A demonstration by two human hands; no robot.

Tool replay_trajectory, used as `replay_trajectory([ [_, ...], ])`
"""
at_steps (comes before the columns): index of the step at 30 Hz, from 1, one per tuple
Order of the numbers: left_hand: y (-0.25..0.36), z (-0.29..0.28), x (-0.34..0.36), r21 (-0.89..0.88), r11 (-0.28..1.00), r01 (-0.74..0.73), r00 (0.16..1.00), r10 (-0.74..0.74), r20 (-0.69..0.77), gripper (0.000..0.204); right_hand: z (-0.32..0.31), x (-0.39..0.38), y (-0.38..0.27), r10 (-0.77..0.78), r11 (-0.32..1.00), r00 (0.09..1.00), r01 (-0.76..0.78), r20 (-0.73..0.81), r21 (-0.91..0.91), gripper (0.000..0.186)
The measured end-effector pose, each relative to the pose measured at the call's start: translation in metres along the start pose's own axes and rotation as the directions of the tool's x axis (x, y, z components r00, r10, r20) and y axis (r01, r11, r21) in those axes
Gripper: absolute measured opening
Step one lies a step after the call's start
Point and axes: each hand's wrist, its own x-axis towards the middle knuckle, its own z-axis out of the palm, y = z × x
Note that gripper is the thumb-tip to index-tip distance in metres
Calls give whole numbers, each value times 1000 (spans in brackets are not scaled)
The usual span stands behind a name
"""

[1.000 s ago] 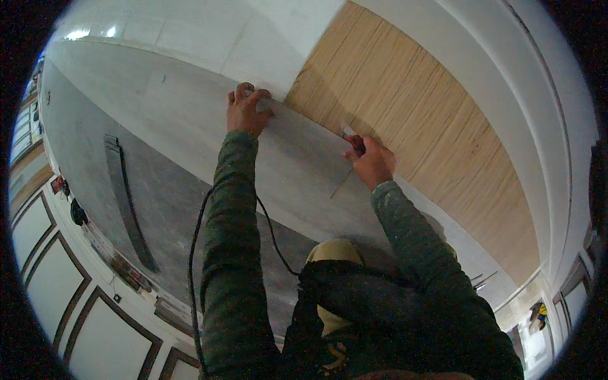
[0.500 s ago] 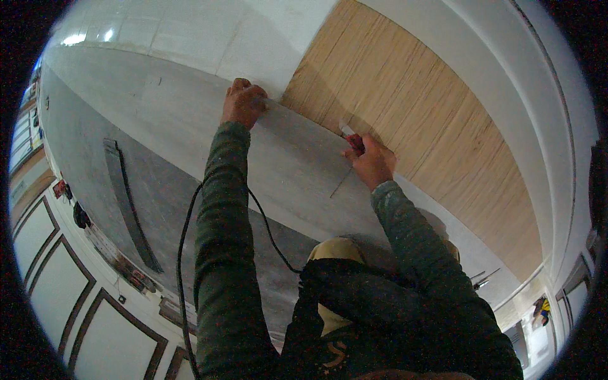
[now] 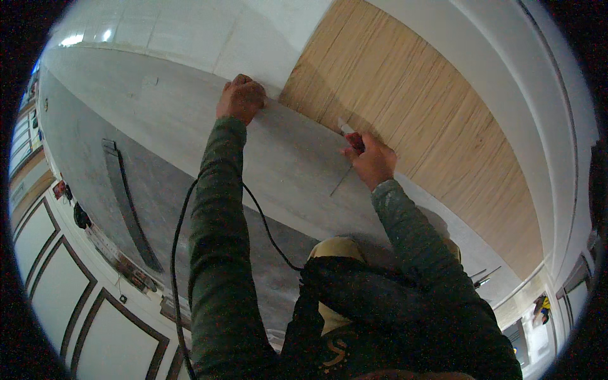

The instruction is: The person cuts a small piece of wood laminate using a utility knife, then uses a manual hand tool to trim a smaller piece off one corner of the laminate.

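Note:
My left hand (image 3: 240, 98) is closed at the edge of a long light grey surface (image 3: 158, 111), beside the corner where white tiles (image 3: 247, 44) meet wood-grain planks (image 3: 411, 88); whatever is under its fingers is hidden. My right hand (image 3: 373, 161) grips a small red-handled tool (image 3: 354, 140) with a pale blade, perhaps a knife or scraper, pointing up-left onto the seam between grey surface and planks. A thin dark line runs down-left across the grey surface below this hand. A black cable (image 3: 272, 239) loops around my left forearm.
A long dark strip (image 3: 126, 202) lies on the darker grey area to the left. White panelled surfaces (image 3: 114, 335) with brown trim and small clutter (image 3: 81, 215) line the lower left. A curved white edge (image 3: 506, 69) bounds the planks at right. Thin metal items (image 3: 481, 278) lie at lower right.
My left hand has slid a little to the left, its fingers more bunched, and the cable has shifted left with that arm. My right hand and its tool have barely moved.

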Motion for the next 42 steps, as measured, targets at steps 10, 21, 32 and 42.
replay_trajectory([
  [10,2,2,-1,-184,959,218,974,-224,-16,22,-11,-2,-10,23,995,1000,-22,9,-101,36],
  [21,4,1,0,-209,943,258,966,-259,22,26,-8,1,-2,-70,997,996,68,-51,-48,39],
  [32,0,-5,-2,-211,957,200,978,-208,-15,33,-3,1,0,-54,956,998,60,-28,288,37],
  [42,-14,12,-12,54,996,-64,997,66,-29,28,-12,-1,-12,-28,999,999,28,20,-26,37],
])
